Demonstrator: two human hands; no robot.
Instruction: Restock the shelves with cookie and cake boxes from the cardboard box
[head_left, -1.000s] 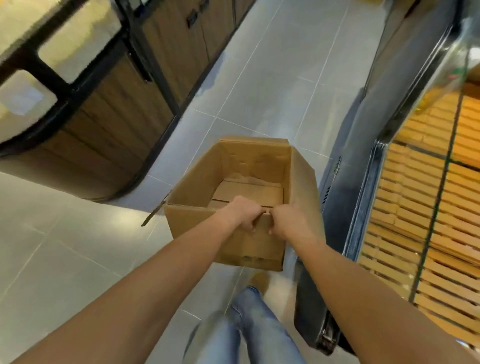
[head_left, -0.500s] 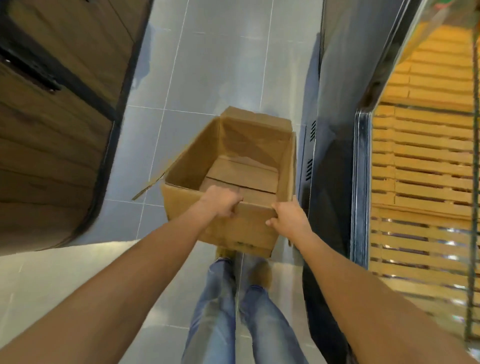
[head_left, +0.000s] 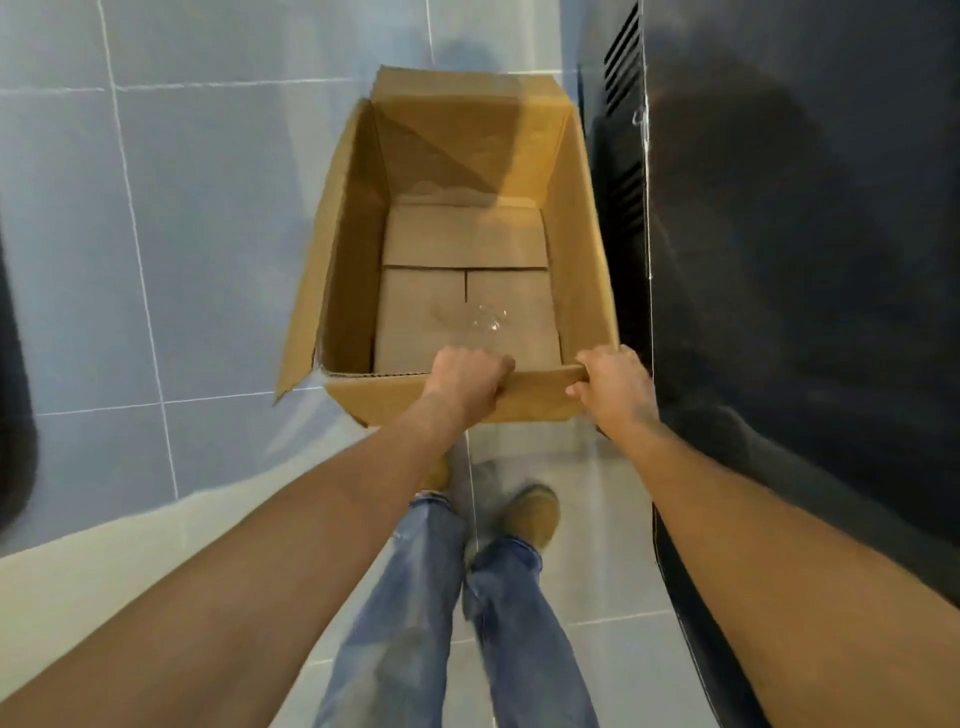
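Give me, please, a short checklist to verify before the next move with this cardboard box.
1. Left hand grips the near rim of the cardboard box: ok.
2. Right hand grips the same rim near its right corner: ok.
3. No cookie or cake boxes left inside: ok; only bottom flaps and a small clear scrap show.
4. Clearance from the dark cabinet: cannot tell; they look very close.
5. Tiled floor under the box free: cannot tell; the box hides it.
6. Left flap tucked: not ok; it hangs outward.
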